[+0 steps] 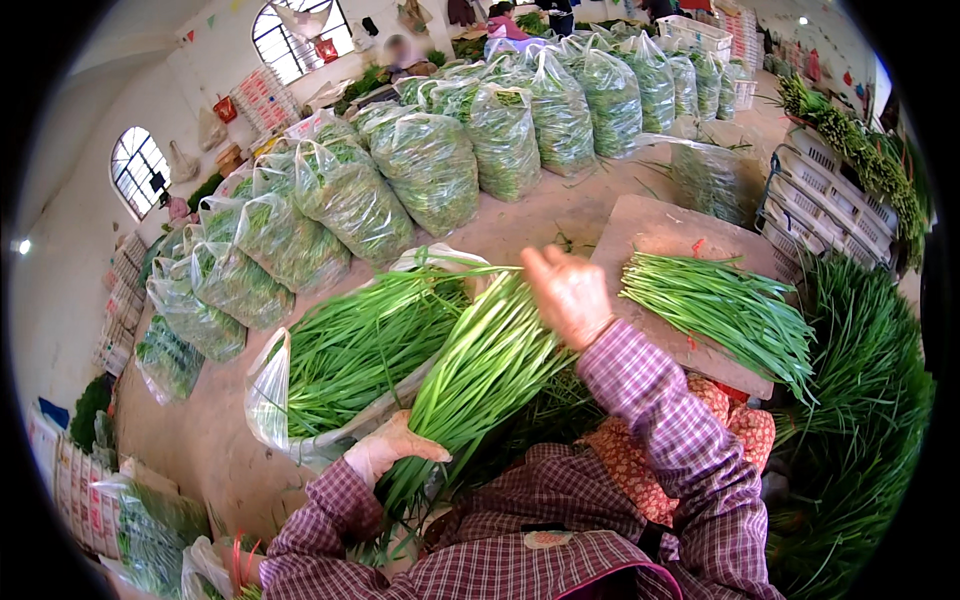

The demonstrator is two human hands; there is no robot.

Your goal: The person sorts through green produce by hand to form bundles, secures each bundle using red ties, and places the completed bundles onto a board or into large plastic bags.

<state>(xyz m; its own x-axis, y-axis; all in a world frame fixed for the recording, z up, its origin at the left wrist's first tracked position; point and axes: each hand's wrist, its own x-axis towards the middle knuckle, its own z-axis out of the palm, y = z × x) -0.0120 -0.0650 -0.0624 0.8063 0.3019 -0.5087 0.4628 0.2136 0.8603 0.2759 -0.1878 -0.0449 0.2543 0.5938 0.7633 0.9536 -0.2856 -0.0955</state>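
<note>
the left hand (385, 447) is clenched around the lower end of a long bundle of thin green leafy stalks (480, 375). the right hand (568, 293) rests on its top end, fingers curled over the tips, grasping them. the bundle lies slanted over an open clear plastic bag of the same greens (340, 355), so i judge the step is placing it in; the next move calls for tilting it down into the opening. one loose bunch of green stalks (720, 305) lies on the flat brown worktop (655, 230). behind stand more than ten filled clear plastic sacks (430, 165).
</note>
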